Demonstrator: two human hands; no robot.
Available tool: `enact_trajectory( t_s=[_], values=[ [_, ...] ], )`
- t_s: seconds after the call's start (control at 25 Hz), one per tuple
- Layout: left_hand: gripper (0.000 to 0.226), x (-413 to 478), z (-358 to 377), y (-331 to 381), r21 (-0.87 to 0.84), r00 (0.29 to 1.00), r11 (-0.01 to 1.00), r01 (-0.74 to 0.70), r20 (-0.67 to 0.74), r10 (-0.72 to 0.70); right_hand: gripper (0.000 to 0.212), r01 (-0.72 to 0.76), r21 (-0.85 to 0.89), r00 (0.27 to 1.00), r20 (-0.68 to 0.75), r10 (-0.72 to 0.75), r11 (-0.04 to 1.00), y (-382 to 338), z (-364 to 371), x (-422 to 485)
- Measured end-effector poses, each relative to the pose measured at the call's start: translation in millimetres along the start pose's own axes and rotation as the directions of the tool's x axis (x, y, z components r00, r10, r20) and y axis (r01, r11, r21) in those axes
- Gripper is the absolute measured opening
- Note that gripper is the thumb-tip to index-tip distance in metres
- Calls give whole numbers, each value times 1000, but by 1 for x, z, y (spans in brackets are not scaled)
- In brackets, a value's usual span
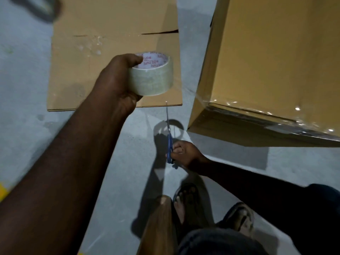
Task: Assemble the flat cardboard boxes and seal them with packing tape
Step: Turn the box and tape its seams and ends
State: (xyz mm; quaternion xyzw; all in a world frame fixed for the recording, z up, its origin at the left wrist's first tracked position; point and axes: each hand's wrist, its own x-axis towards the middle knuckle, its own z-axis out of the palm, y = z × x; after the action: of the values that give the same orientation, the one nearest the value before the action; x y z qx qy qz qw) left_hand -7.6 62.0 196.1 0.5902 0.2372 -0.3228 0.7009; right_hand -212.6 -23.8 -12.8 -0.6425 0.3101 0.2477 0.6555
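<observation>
L hand (117,83) wraps round a roll of clear packing tape w/ red-printed white core (153,80), thumb hooked into the core. It's held up over the near-right part of a flat, unfolded brown cardboard box (103,57) lying on the grey concrete floor (24,89). R hand (184,153) sits lower, fingers closed on blue-handled scissors (169,142), blades together & pointing toward the flat box's near edge.

Right of the flat one is a big assembled brown cardboard box (276,61), tipped at an angle, w/ glossy clear tape along its near lower seam & over the corner. A thin clear film seems to run from roll to that corner. It's faint, so can't tell if the strip is cut.

Progress, as I read it: 1 box is up & at least one seam is taped; other seams aren't in view. Flat box isn't opened yet, though shiny patches near its slot look like tape residue. Left to do: cut the strip free if attached, then fold + tape the flat one.

Sandalled feet (185,199) at bottom of view.
</observation>
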Motion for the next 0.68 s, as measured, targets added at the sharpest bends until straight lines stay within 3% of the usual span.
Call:
enact_trajectory(
  t_s=[0.16, 0.28, 0.44, 0.56, 0.68],
  values=[
    [26, -15, -6, 1, -21, 1000, 1000, -8, -6, 8, 51, 96, 143, 970, 210, -124, 985, -46, -27, -92],
    [29, -26, -13, -2, -54, 999, 998, 31, -22, -32, 49, 79, 109, 944, 313, -110, 991, -63, -46, -143],
    [29, -40, -21, -4, -48, 997, 997, 59, -56, -61, 62, 122, 105, 931, 333, -151, 987, -66, -57, -176],
    [29, -46, -24, -4, -45, 996, 997, 59, -64, -62, 90, 182, 115, 929, 306, -209, 976, -77, -54, -183],
    [20, -50, -25, -5, -46, 996, 998, 45, -70, -48, 79, 189, 154, 943, 248, -223, 970, -88, -49, -177]
  ],
)
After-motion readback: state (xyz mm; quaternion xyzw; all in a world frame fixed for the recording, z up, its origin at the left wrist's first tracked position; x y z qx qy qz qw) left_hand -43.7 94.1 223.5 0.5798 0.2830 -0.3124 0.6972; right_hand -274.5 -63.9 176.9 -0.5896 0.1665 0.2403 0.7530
